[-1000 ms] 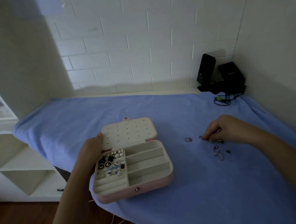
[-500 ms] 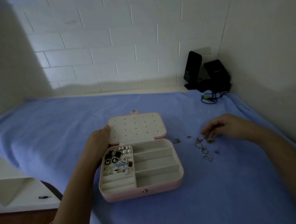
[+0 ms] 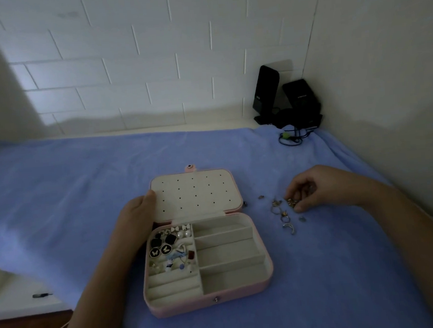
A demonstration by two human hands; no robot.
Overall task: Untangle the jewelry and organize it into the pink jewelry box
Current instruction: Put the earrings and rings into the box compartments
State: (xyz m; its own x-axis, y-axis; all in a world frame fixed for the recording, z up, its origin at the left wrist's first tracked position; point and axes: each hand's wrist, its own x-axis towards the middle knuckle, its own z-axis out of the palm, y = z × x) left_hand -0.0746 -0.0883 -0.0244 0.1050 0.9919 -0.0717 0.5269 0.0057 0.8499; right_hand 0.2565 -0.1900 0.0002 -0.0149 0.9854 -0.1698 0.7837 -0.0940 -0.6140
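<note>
Several earrings (image 3: 170, 240) in the pink jewelry box (image 3: 194, 305); rings (image 3: 286, 219) beside it.

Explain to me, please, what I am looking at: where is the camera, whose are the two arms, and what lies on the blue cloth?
There is no machine here: a person works with bare hands. The one picture comes from a camera worn on the head, looking forward and down, so both arms entering from below are that person's own. A blue cloth covers the surface. On it stands an open pink jewelry box; its left compartments hold earrings, its right ones look empty. The left hand holds the lid by its left edge, thumb on the inside. Right of the box lie loose rings and other small metal pieces. The right hand pinches a few of them with curled fingers. Two black devices stand in the far corner.
</note>
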